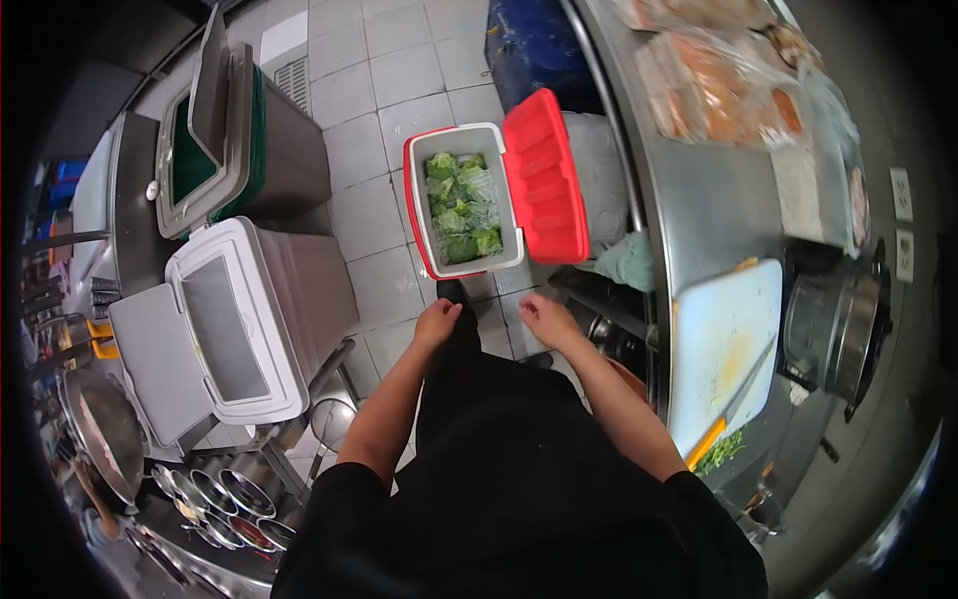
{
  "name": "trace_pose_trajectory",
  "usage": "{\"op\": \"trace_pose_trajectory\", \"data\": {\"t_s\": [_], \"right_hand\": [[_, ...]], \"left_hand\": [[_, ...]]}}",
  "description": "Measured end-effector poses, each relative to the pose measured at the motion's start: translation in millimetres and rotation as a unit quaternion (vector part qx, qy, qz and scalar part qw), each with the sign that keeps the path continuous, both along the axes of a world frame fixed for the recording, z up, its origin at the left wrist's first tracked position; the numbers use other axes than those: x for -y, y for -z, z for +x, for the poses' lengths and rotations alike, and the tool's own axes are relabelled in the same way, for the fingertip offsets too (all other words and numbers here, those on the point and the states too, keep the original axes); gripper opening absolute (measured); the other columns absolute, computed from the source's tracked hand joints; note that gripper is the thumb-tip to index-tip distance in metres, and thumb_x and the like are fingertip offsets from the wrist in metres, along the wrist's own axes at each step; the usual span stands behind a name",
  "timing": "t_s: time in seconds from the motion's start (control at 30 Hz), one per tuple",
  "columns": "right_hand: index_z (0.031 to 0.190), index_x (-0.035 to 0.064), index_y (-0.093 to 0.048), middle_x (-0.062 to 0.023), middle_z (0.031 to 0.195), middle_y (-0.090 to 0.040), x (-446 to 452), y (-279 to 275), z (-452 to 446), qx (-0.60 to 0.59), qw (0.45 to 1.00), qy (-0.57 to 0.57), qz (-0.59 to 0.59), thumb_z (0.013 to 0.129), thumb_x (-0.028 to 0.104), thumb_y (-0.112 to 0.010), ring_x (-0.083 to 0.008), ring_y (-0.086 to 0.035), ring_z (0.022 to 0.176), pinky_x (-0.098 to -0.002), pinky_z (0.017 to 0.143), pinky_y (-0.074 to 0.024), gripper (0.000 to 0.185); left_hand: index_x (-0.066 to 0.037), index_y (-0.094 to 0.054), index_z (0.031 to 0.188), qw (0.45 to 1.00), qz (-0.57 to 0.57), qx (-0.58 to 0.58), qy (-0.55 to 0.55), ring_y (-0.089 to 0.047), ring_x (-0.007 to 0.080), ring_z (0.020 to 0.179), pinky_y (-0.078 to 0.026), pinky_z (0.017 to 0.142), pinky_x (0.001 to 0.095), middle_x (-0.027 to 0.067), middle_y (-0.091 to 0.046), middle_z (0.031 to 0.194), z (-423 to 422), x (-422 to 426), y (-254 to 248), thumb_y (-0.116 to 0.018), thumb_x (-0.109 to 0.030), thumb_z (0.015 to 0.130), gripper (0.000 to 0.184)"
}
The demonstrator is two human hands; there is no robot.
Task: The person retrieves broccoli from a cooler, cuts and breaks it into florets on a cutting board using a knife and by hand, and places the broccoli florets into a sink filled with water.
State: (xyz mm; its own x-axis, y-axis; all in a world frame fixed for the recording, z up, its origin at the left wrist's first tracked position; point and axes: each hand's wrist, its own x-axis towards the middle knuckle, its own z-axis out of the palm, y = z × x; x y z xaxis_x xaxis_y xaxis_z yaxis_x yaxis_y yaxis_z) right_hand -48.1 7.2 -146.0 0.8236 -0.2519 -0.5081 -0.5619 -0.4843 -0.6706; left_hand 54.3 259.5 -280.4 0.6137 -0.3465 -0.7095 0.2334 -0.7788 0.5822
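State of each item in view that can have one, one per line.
Left hand: empty, fingers curled
Right hand: empty, fingers bent
Red-and-white cooler: lid open
Broccoli: inside cooler, partly under clear plastic
Gray bin: lid raised
White bin: lid folded back
Cutting board: stained
Knife: lying on board

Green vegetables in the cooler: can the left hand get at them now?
Probably yes: the left hand looks empty and near the cooler, whose red lid is swung open, though clear plastic seems to cover some of the green vegetables.
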Motion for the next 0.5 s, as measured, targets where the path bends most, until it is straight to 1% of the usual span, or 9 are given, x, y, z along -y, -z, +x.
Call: {"op": "trace_pose_trajectory", "data": {"t_s": [0.1,0.2,0.27,0.3,0.33,0.37,0.4,0.47,0.5], "right_hand": [[0.111,0.0090,-0.067,-0.0179,0.104,-0.072,-10,43,10,-0.115,0.990,-0.074,-0.021,0.092,0.032,-0.062,-0.0383,-0.067,0.102,-0.0467,0.087,-0.0530,0.030],[0.111,0.0087,-0.067,-0.0179,0.105,-0.072,-1,81,24,-0.160,0.983,-0.086,0.004,0.093,0.032,-0.061,-0.0377,-0.067,0.103,-0.0465,0.088,-0.0527,0.030],[0.111,0.0080,-0.067,-0.0162,0.103,-0.072,5,113,29,-0.198,0.979,-0.035,0.034,0.093,0.032,-0.061,-0.0353,-0.068,0.102,-0.0441,0.087,-0.0533,0.031],[0.112,0.0078,-0.066,-0.0127,0.096,-0.073,9,142,19,-0.192,0.980,-0.009,0.052,0.093,0.030,-0.062,-0.0287,-0.072,0.091,-0.0402,0.080,-0.0553,0.029],[0.112,0.0078,-0.066,-0.0127,0.096,-0.073,12,164,9,-0.198,0.979,-0.014,0.052,0.093,0.030,-0.062,-0.0287,-0.072,0.091,-0.0402,0.080,-0.0553,0.029],[0.114,0.0078,-0.065,-0.0087,0.094,-0.071,15,183,-3,-0.215,0.972,0.028,0.089,0.096,0.027,-0.061,-0.0212,-0.070,0.081,-0.0359,0.071,-0.0545,0.026],[0.115,0.0079,-0.064,-0.0047,0.091,-0.070,17,200,-15,-0.231,0.962,0.071,0.125,0.098,0.024,-0.061,-0.0137,-0.068,0.072,-0.0317,0.063,-0.0537,0.024],[0.118,0.0084,-0.063,-0.0027,0.087,-0.067,23,221,-40,-0.242,0.951,0.122,0.148,0.100,0.022,-0.058,-0.0118,-0.065,0.070,-0.0292,0.060,-0.0527,0.022],[0.118,0.0084,-0.063,-0.0027,0.087,-0.067,25,224,-48,-0.253,0.948,0.120,0.150,0.100,0.022,-0.058,-0.0118,-0.065,0.070,-0.0292,0.060,-0.0527,0.022]], "left_hand": [[-0.006,-0.069,0.099,1.000,0.008,-0.009,-0.021,-0.068,0.0377,0.093,-0.051,0.081,0.0479,0.0181,-0.072,0.095,32,-4,20,-0.062,-0.046,0.094,0.041],[-0.006,-0.069,0.099,1.000,0.012,0.020,-0.018,-0.068,0.0381,0.094,-0.052,0.082,0.0475,0.0185,-0.072,0.097,55,9,45,-0.062,-0.045,0.094,0.040],[-0.005,-0.068,0.105,1.000,0.018,0.011,-0.008,-0.068,0.0386,0.095,-0.052,0.084,0.0477,0.0191,-0.073,0.096,66,25,75,-0.062,-0.044,0.094,0.041],[-0.004,-0.067,0.108,0.999,0.016,0.027,-0.013,-0.068,0.0387,0.095,-0.052,0.086,0.0475,0.0194,-0.073,0.098,71,40,89,-0.063,-0.044,0.093,0.043],[-0.003,-0.067,0.111,0.999,0.015,0.043,-0.019,-0.068,0.0388,0.096,-0.053,0.087,0.0473,0.0197,-0.073,0.099,75,56,106,-0.063,-0.043,0.093,0.044],[0.000,-0.063,0.119,0.999,0.028,0.015,0.001,-0.066,0.0390,0.103,-0.052,0.091,0.0469,0.0212,-0.071,0.107,80,72,131,-0.064,-0.041,0.093,0.049],[0.000,-0.063,0.119,1.000,0.030,0.010,-0.002,-0.066,0.0390,0.103,-0.052,0.091,0.0469,0.0212,-0.071,0.107,83,85,157,-0.064,-0.041,0.093,0.049],[0.001,-0.060,0.123,0.995,0.040,0.072,0.061,-0.063,0.0409,0.110,-0.051,0.094,0.0463,0.0225,-0.066,0.118,81,108,213,-0.065,-0.039,0.092,0.051],[0.001,-0.056,0.128,0.993,0.085,0.008,0.077,-0.056,0.0390,0.122,-0.050,0.097,0.0461,0.0204,-0.059,0.130,91,122,222,-0.066,-0.036,0.091,0.053]]}}
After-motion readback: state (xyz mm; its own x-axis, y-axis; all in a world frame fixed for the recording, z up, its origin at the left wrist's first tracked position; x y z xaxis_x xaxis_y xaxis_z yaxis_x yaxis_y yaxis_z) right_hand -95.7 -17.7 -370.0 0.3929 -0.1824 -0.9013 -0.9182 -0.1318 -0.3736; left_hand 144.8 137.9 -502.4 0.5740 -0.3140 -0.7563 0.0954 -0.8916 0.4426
